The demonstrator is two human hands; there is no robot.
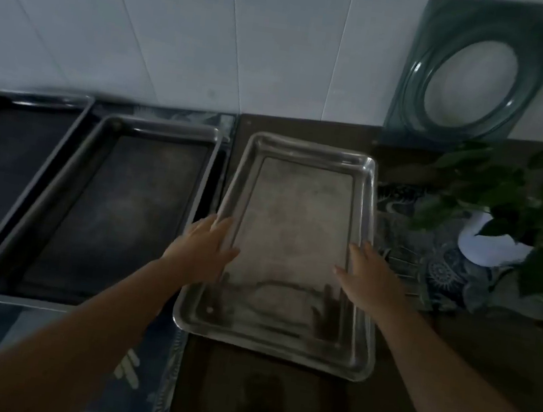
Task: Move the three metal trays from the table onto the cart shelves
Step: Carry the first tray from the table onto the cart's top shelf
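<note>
Both my hands are on the bright tray (292, 243), one at each long side: my left hand (204, 248) lies with fingers spread over the left rim, thumb reaching onto the tray floor, and my right hand (369, 281) rests flat along the right rim, fingers extended. Neither hand is curled closed around the metal; whether my fingertips hook under the rim I cannot tell. This tray sits on the dark table (271, 406), its near edge close to me, its far end pointing toward the wall.

Just left of it lies a second, darker tray (117, 213) on a patterned cloth (143, 379), and beside that a third tray (8, 171) runs off the left edge. To my right, a leafy plant (511, 209) stands in a white pot (489, 246). Farther back, a dark green panel with an oval opening (480, 74) leans against the white tiled wall (183, 28).
</note>
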